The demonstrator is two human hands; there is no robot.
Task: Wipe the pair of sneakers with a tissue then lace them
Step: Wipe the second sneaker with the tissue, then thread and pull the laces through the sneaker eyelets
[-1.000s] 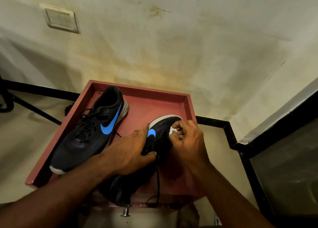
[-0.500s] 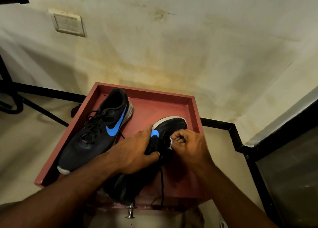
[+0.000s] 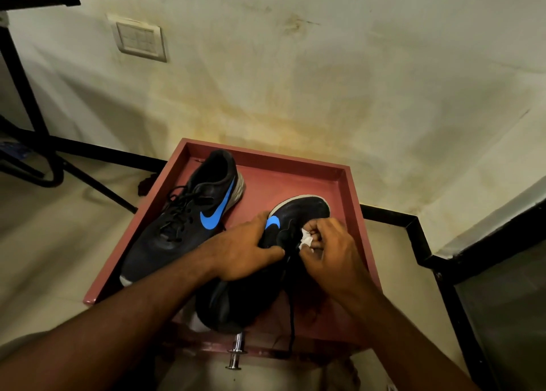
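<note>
Two dark sneakers with blue swooshes lie in a reddish tray [image 3: 351, 183]. The left sneaker [image 3: 183, 222] rests on its sole, laced, heel toward the wall. The right sneaker [image 3: 298, 213] lies across the tray's near side, white-edged end pointing away from me. My left hand [image 3: 245, 251] grips its middle from above, thumb wrapped over the upper. My right hand [image 3: 328, 251] pinches a small crumpled white tissue [image 3: 305, 240] against the shoe's right flank. A loose black lace [image 3: 292, 316] hangs down over the tray's front edge.
The tray sits on a low stand with a metal knob [image 3: 235, 352] at its front. A stained wall with a switch plate [image 3: 139, 40] rises behind. Black metal furniture legs [image 3: 26, 95] stand at the left, and a dark framed panel [image 3: 487, 287] lies to the right.
My right hand with the tissue has slid from the shoe's far end back along its side toward me. The left hand keeps its grip; the view has shifted slightly.
</note>
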